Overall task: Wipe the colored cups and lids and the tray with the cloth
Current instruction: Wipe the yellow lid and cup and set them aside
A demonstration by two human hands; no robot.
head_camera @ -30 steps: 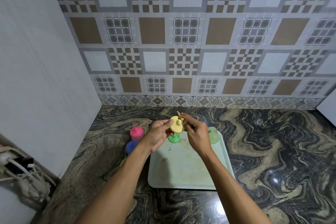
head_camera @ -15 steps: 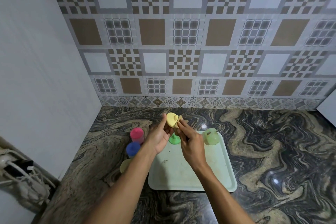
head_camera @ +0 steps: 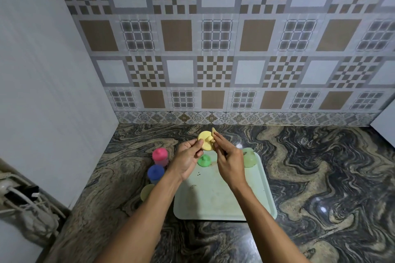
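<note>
My left hand (head_camera: 188, 159) pinches the rim of a yellow lid (head_camera: 205, 141) with a knob, held up above the far end of the pale green tray (head_camera: 213, 200). My right hand (head_camera: 229, 160) pinches a small yellowish cloth (head_camera: 213, 130) against the lid. On the tray lie a green lid (head_camera: 204, 160) and a pale green cup (head_camera: 249, 158). Left of the tray stand a pink lidded cup (head_camera: 160, 156), a blue lidded cup (head_camera: 155, 173) and a yellow cup (head_camera: 147, 191), partly hidden by my left arm.
The dark marbled counter (head_camera: 310, 177) stretches to the right of the tray. A tiled wall (head_camera: 213, 60) runs behind and a plain white wall (head_camera: 42, 92) stands on the left. Cables and a bundle (head_camera: 27, 205) hang at the lower left.
The lid has been turned in my hands, its knob side facing me again after being edge-on. Both hands stayed above the tray's far end.
</note>
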